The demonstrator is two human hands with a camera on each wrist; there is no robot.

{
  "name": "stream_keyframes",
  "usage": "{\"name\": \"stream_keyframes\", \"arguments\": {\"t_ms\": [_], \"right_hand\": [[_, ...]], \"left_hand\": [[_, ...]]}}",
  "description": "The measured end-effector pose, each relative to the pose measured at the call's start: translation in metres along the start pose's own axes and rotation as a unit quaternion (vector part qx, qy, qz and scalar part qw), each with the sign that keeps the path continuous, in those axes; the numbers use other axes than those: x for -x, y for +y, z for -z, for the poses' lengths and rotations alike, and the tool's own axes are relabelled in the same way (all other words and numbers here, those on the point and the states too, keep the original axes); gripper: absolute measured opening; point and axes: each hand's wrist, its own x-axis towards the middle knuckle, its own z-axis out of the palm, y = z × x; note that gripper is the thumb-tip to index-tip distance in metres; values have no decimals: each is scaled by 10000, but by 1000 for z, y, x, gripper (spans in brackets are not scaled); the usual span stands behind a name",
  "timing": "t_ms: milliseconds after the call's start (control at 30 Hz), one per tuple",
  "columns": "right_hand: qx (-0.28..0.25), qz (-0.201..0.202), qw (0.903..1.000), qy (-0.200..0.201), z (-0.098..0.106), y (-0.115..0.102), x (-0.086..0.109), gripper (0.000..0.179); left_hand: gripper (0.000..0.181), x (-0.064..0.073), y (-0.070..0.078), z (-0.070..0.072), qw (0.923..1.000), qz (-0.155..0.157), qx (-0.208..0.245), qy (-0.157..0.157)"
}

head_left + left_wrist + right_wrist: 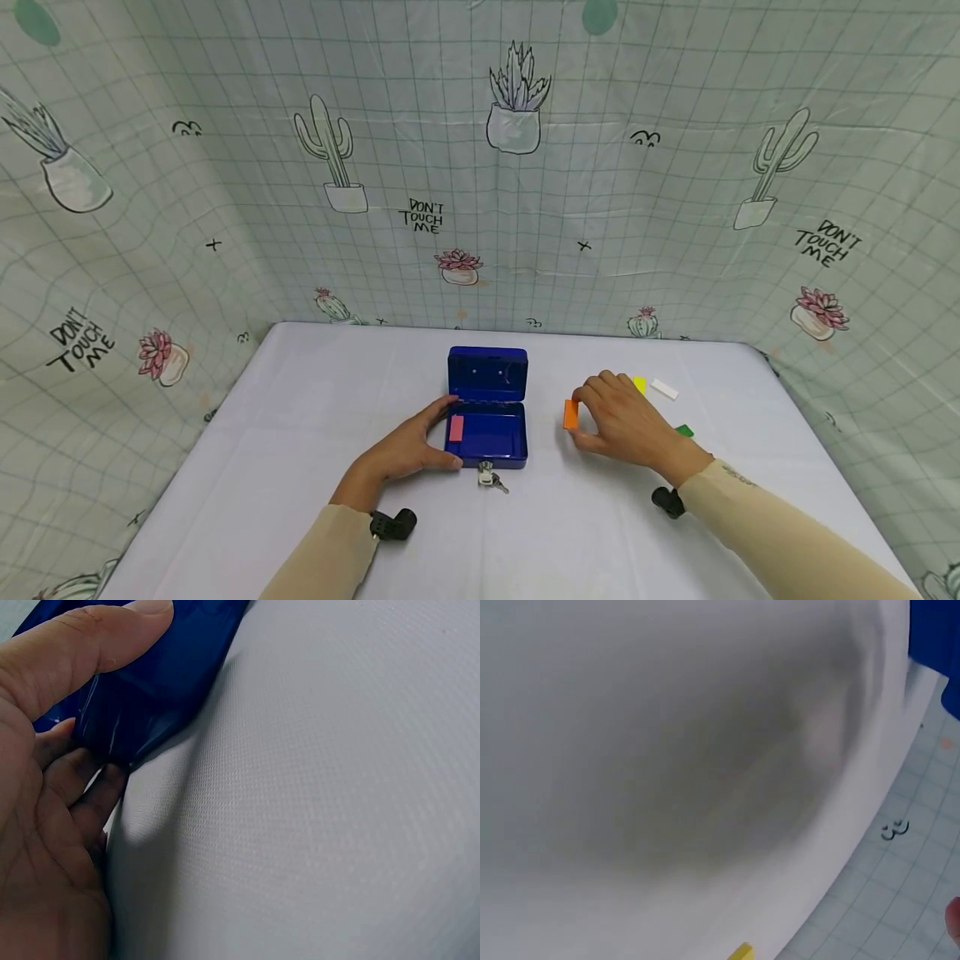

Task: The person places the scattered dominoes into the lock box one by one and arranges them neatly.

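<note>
An open blue cash box (488,460) stands on the table with its lid (488,374) raised at the back. A pink block (456,428) lies inside at the left. My left hand (401,450) holds the box by its left side, thumb at the front corner; in the left wrist view, the thumb (97,645) lies against the blue wall (165,682). To the right of the box, my right hand (626,421) pinches an orange block (571,414) between thumb and fingers. From the front lock (486,475) hang small keys (498,482).
Beyond the right hand lie a yellow block (639,384) and a white block (664,389). A green block (684,431) is partly hidden behind the right wrist. A white cloth (315,392) covers the table, and a cactus-print curtain (420,100) hangs around it.
</note>
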Motion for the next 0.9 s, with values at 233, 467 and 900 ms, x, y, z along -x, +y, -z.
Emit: {"name": "stream_keyframes", "arguments": {"t_ms": [233, 467, 900], "right_hand": [[-18, 61, 9999, -92, -3, -19, -20, 42], [-38, 138, 9997, -212, -8, -39, -38, 43], [100, 280, 9990, -321, -19, -68, -67, 47]], "left_hand": [[110, 0, 0, -1, 10000, 13, 42, -6], [111, 0, 0, 0, 10000, 18, 42, -5], [110, 2, 2, 1, 9999, 127, 22, -47]]}}
